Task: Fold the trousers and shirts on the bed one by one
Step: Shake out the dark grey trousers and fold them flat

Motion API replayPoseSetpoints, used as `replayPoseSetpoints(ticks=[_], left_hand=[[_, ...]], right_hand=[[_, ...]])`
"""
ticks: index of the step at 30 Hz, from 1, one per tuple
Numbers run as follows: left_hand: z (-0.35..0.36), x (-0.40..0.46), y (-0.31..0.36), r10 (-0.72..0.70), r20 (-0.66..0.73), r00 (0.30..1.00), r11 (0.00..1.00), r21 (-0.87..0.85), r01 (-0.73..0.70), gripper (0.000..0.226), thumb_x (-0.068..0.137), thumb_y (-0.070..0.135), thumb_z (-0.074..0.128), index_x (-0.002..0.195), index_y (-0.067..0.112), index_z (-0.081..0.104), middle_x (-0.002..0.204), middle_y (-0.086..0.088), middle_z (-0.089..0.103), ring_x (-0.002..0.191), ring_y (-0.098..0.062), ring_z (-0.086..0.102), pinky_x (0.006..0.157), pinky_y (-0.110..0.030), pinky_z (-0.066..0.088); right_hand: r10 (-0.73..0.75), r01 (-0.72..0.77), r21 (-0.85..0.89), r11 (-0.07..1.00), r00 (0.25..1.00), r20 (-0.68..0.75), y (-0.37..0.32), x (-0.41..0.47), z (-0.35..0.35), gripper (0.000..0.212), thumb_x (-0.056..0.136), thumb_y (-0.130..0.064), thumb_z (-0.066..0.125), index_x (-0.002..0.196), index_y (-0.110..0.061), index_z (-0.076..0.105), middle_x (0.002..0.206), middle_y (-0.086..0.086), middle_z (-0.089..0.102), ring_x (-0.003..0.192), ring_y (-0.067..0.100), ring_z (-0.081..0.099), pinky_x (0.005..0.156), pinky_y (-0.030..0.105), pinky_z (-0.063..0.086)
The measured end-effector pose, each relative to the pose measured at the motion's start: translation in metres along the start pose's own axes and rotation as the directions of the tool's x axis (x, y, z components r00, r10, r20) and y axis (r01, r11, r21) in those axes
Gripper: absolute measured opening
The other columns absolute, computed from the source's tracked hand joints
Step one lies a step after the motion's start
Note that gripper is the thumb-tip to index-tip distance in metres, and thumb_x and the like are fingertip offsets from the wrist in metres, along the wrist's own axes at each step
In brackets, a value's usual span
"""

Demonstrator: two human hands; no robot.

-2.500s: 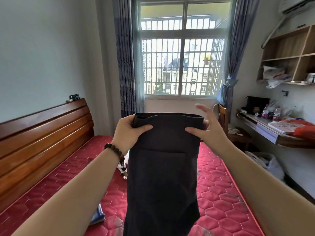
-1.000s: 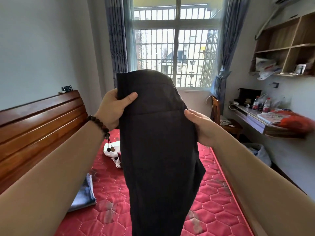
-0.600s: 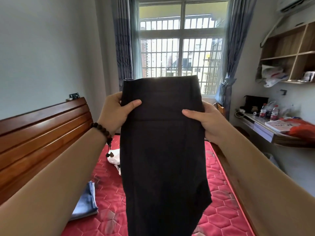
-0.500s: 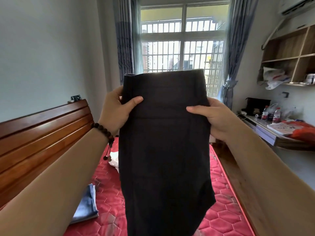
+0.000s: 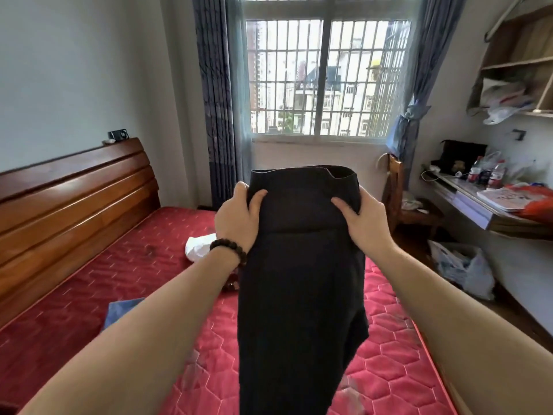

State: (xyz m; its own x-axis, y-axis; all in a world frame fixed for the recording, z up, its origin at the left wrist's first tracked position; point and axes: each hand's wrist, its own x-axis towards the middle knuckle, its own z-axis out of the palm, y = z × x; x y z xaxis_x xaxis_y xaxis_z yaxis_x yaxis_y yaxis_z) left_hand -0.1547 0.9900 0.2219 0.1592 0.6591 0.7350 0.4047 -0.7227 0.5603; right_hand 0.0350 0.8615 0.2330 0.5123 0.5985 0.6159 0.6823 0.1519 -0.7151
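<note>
Head view: my left hand (image 5: 236, 218) and right hand (image 5: 363, 218) each pinch the black trousers (image 5: 302, 280) near the waistband, above the bed (image 5: 119, 274).

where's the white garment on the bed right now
In the head view the white garment lies crumpled on the red mattress, left of centre, just beyond the left hand and partly hidden by that wrist and the black trousers.

Both your arms reach forward, your left hand (image 5: 236, 218) and right hand (image 5: 366, 218) each pinching the trousers (image 5: 302, 283) between thumb and fingers.
</note>
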Motion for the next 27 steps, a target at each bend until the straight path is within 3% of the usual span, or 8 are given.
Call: replayPoseSetpoints(ticks=[4, 8, 12, 17, 22, 27], left_hand=[[0.057, -0.01, -0.038, -0.069, 0.012, 0.998, 0.997, 0.025, 0.068, 0.03, 0.098, 0.035, 0.046, 0.098, 0.006, 0.047, 0.062, 0.002, 0.048, 0.055, -0.02, 0.044, 0.055, -0.03, 0.031], [0.121, -0.001, -0.09, -0.125, 0.093, 0.988, 0.992, 0.018, 0.123, 0.031, 0.099, 0.034, 0.043, 0.1, 0.003, 0.046, 0.066, -0.005, 0.053, 0.059, -0.028, 0.053, 0.058, -0.037, 0.043], [0.199, 0.022, -0.158, -0.149, 0.206, 0.967, 0.989, 0.05, 0.142, 0.037, 0.098, 0.037, 0.04, 0.103, 0.001, 0.047, 0.068, -0.008, 0.057, 0.064, -0.034, 0.06, 0.06, -0.044, 0.05], [0.3, 0.034, -0.246, -0.202, 0.323, 0.925, 0.978, 0.12, 0.172, 0.041, 0.097, 0.04, 0.038, 0.105, 0.001, 0.047, 0.073, -0.016, 0.064, 0.067, -0.039, 0.062, 0.06, -0.045, 0.049], [0.398, 0.019, -0.323, -0.259, 0.382, 0.887, 0.962, 0.179, 0.204, 0.04, 0.097, 0.041, 0.041, 0.104, 0.002, 0.049, 0.073, -0.02, 0.064, 0.068, -0.042, 0.062, 0.058, -0.04, 0.04], [0.491, -0.008, -0.393, -0.282, 0.387, 0.878, 0.957, 0.178, 0.229, 0.037, 0.097, 0.041, 0.044, 0.098, 0.005, 0.049, 0.07, -0.02, 0.064, 0.067, -0.043, 0.061, 0.057, -0.035, 0.03]], right_hand=[[0.009, -0.018, -0.055, 0.998, 0.989, -0.147, 0.058, -0.001, 0.039, 0.019, 0.089, -0.036, 0.064, 0.096, -0.022, 0.052, 0.076, -0.022, 0.057, 0.07, -0.018, 0.055, 0.057, -0.003, 0.035], [0.078, -0.095, -0.075, 0.993, 0.974, -0.214, 0.125, 0.019, 0.085, 0.02, 0.088, -0.037, 0.063, 0.093, -0.023, 0.05, 0.076, -0.021, 0.054, 0.069, -0.014, 0.055, 0.059, -0.002, 0.036], [0.057, -0.103, -0.231, 0.967, 0.979, -0.197, 0.2, 0.052, 0.135, 0.026, 0.09, -0.042, 0.056, 0.097, -0.018, 0.051, 0.073, -0.025, 0.05, 0.061, -0.014, 0.052, 0.057, -0.001, 0.036], [0.059, -0.097, -0.425, 0.9, 0.993, -0.102, 0.308, 0.087, 0.193, 0.03, 0.091, -0.042, 0.055, 0.092, -0.012, 0.05, 0.064, -0.012, 0.05, 0.05, 0.008, 0.045, 0.048, 0.016, 0.029], [0.193, -0.193, -0.449, 0.873, 0.98, -0.045, 0.417, 0.098, 0.244, 0.037, 0.09, -0.045, 0.054, 0.095, -0.009, 0.054, 0.063, 0.0, 0.058, 0.055, 0.028, 0.057, 0.053, 0.032, 0.041], [0.312, -0.276, -0.462, 0.843, 0.95, 0.001, 0.523, 0.102, 0.285, 0.034, 0.09, -0.041, 0.06, 0.094, -0.009, 0.056, 0.064, 0.008, 0.062, 0.062, 0.037, 0.058, 0.058, 0.037, 0.043]])
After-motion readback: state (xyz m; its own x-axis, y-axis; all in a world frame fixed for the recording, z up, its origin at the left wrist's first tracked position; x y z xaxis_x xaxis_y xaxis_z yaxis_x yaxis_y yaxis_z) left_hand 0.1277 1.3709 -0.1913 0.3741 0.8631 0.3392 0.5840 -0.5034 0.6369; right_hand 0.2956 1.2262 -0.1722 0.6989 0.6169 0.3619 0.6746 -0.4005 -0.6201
